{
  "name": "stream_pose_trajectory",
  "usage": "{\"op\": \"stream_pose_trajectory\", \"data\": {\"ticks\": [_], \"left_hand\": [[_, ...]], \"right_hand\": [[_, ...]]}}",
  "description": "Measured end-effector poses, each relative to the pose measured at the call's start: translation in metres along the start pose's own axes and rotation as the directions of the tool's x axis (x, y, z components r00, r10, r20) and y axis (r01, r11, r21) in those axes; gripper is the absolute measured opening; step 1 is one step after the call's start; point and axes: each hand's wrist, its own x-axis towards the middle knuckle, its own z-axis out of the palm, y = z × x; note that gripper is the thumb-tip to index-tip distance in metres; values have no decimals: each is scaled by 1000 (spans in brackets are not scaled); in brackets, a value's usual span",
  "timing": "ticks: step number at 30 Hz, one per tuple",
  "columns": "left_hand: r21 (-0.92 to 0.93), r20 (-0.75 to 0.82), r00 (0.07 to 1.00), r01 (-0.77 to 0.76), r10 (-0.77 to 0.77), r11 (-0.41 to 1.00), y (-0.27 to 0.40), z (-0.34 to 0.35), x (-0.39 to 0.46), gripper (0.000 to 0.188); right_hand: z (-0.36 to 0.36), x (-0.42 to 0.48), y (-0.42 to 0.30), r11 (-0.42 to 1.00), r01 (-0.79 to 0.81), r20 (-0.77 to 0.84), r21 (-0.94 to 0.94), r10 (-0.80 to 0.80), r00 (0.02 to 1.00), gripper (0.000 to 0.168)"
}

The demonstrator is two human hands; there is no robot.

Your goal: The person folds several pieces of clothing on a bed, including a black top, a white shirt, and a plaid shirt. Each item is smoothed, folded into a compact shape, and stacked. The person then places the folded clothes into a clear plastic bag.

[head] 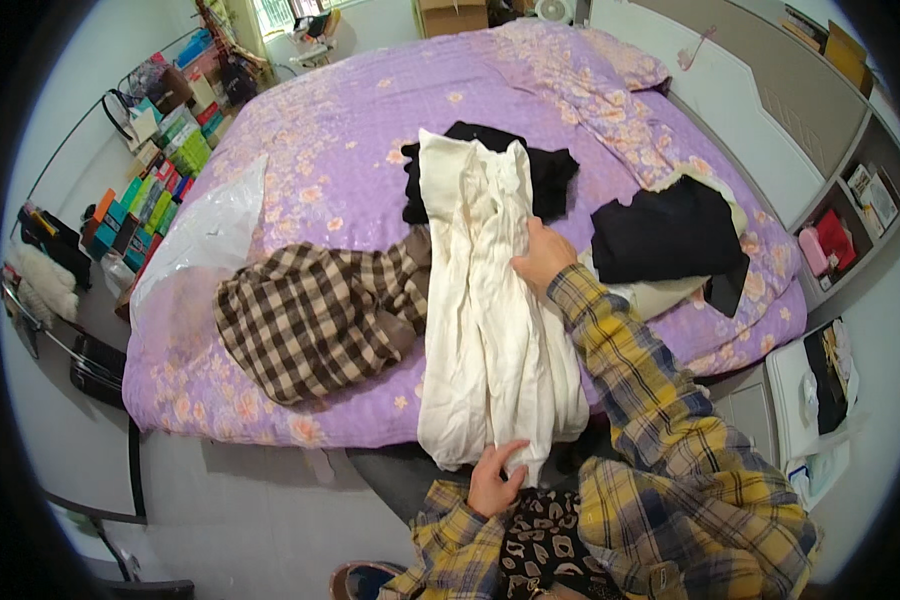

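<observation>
A long white cloth garment (484, 315), gathered into lengthwise folds, lies over the front edge of the bed and hangs down towards my lap. My right hand (546, 255) rests at its right side, thumb on the cloth; some fingers are hidden, so a grip cannot be made out. At the lower end, my left hand (499, 480) touches the cloth with thumb and forefinger apart. A folded black garment (551, 176) lies partly under the white one's far end. Left of it is a brown-and-cream checked garment (315, 319), touching the white cloth.
Purple floral bedding (360, 97) covers the bed. To the right, a black folded garment (664, 232) sits on a cream one (656, 296). A clear plastic bag (214, 225) lies at the left edge. Stacked boxes (150, 199) stand beyond it. The headboard (757, 127) has shelves.
</observation>
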Motion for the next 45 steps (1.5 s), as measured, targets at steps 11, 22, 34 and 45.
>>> {"op": "stream_pose_trajectory", "data": {"ticks": [11, 22, 34, 45], "left_hand": [[-97, 62, 996, 77, -71, 992, 1, 2, -1, 51], [-155, 98, 977, 202, -188, 967, -12, -9, -13, 52], [-418, -388, 811, 267, -437, 868, -83, -66, -42, 26], [-529, -191, 842, 344, -504, 776, -101, -47, -50, 51]], "right_hand": [[-11, -40, -17, 997, 77, 75, -10, -76, 994, 37], [1, -97, 43, 865, -77, -124, 496, 159, 980, 30], [-5, -299, 75, 684, -440, 270, 582, 348, 898, 37], [39, -314, 101, 341, -705, 730, 621, 73, 679, 48]]}}
